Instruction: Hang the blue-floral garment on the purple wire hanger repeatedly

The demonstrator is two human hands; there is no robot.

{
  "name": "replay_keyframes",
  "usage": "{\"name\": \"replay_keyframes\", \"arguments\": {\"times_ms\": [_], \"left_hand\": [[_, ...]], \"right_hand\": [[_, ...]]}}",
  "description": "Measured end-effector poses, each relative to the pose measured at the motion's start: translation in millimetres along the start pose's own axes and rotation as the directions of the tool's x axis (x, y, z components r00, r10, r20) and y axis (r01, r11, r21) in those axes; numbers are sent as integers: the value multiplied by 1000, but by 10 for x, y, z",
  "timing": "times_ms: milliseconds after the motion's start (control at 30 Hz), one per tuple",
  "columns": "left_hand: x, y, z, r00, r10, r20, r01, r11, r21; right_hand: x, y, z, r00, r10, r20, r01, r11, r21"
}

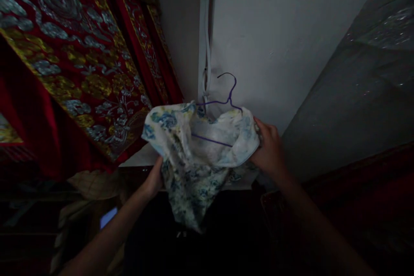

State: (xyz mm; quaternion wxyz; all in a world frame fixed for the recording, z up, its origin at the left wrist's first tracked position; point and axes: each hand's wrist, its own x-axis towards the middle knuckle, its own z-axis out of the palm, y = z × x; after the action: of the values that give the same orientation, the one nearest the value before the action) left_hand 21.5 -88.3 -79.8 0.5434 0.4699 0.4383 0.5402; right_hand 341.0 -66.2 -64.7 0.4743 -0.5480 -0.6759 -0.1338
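Note:
In the middle of the head view, a white shirt [190, 172] with blue and yellow floral print hangs on a thin purple clothes hanger [211, 140]. The hanger's hook points up and is free of any rail. My left hand [155, 177] grips the shirt's left side below the shoulder, its fingertips hidden behind the cloth. On the other side my right hand [268, 144] is closed on the right shoulder edge, thumb side up, fingers partly behind the fabric. The neckline sags open, showing the hanger's lower bar.
Red cloth with gold and silver embroidery [87, 64] hangs at the left. Behind the shirt is a pale wall [258, 39] with a white cable [207, 43] running down it. Clear plastic sheeting [365, 64] covers the right side. A lit bluish rectangle [108, 217] shows at lower left.

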Motion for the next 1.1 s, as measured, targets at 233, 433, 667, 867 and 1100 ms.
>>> {"name": "replay_keyframes", "arguments": {"times_ms": [233, 433, 667, 867, 1100], "left_hand": [[-55, -566, -75, 983, 23, -184, -17, 999, 35], [-393, -982, 98, 917, -134, -377, 58, 977, -207], [-732, -1091, 330, 907, -232, -352, 97, 927, -363], [-794, -993, 249, 923, -199, -330, 101, 951, -291], [-800, -1041, 138, 937, -204, -284, 174, 977, -125]], "right_hand": [[602, -260, -93, 980, -177, 96, 179, 984, -17], [-80, -479, -198, 991, -136, 17, 132, 980, 148], [-1298, -939, 528, 682, 562, 468, -712, 362, 602], [-1518, -1148, 846, 663, 452, 597, -738, 263, 621], [-1459, -1147, 715, 612, 441, 657, -775, 169, 608]]}}
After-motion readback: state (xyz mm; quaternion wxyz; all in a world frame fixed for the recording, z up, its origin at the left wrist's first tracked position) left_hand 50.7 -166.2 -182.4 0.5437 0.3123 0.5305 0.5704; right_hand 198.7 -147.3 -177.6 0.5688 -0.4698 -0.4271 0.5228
